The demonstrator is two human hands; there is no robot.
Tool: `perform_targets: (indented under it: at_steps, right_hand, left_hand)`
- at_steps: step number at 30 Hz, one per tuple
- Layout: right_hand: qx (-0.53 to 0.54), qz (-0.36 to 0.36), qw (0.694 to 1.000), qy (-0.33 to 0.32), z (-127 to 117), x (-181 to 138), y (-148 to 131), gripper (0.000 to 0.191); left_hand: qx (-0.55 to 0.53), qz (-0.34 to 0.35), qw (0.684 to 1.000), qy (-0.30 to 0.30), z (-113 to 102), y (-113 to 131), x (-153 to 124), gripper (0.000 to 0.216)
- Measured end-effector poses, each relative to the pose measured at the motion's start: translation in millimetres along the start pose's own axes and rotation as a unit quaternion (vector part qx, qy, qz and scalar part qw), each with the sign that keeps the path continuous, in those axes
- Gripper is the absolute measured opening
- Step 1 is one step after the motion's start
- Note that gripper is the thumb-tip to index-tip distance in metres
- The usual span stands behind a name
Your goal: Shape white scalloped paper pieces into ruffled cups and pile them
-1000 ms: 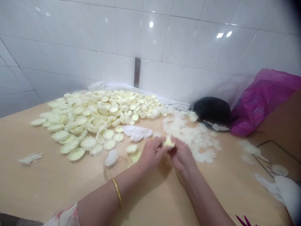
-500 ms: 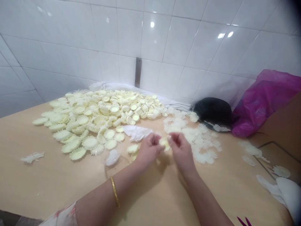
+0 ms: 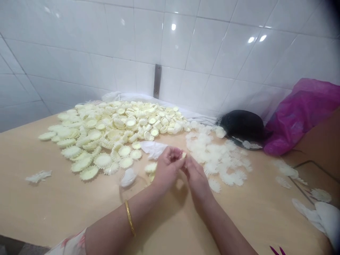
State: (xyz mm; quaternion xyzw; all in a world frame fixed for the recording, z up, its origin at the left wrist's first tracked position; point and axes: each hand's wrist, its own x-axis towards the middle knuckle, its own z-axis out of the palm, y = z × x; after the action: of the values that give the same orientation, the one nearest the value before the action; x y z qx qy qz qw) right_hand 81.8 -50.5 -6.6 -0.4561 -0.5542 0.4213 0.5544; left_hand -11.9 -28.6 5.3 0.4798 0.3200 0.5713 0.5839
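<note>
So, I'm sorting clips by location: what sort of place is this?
Probably a small handicraft workspace: a big pile of pale, scalloped discs lies on a wood-coloured table against a white tiled wall.

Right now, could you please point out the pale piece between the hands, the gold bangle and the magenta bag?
Pale piece [image 3: 183, 155]: head view, on its exposed part.
Gold bangle [image 3: 129, 216]: head view, middle of its visible band.
Magenta bag [image 3: 300, 114]: head view, middle of its crumpled side.
</note>
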Motion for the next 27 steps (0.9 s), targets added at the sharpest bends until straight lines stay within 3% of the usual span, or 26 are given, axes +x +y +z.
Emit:
perform_targets:
  at_steps: [4,8,13,16,19,23,27]
  right_hand:
    - [0.062,0.017,0.997,0.036,-1.3,1.5,5.4,0.049]
    - [-0.027,-0.006,0.998,0.063,-4.2,4.4,2.6,0.046]
    - [-0.15,-0.062,0.98,0.119,-12.6,9.9,-2.1,0.032]
    - [-0.189,-0.054,0.962,0.189,-25.9,13.9,0.0,0.033]
    - [-0.175,-0.016,0.957,0.232,-35.1,17.1,0.4,0.04]
    - [-0.048,0.076,0.976,0.199,-29.6,15.8,-1.5,0.048]
    - [0.051,0.07,0.99,0.109,-19.4,12.2,-1.6,0.035]
  left_hand:
    - [0.041,0.038,0.998,-0.023,-0.8,-1.1,-1.7,0.01]
    - [0.056,0.028,0.997,-0.048,1.4,-2.9,-1.6,0.011]
    - [0.08,0.019,0.996,-0.018,7.4,-4.2,-5.0,0.018]
    - [0.139,0.044,0.989,0.006,6.3,-6.9,-7.1,0.018]
    - [0.19,0.053,0.98,-0.014,3.3,-11.8,-9.2,0.014]
    - [0.232,0.063,0.967,-0.082,2.7,-16.0,-14.4,0.015]
    - [0.242,0.084,0.963,-0.085,3.0,-13.1,-16.4,0.017]
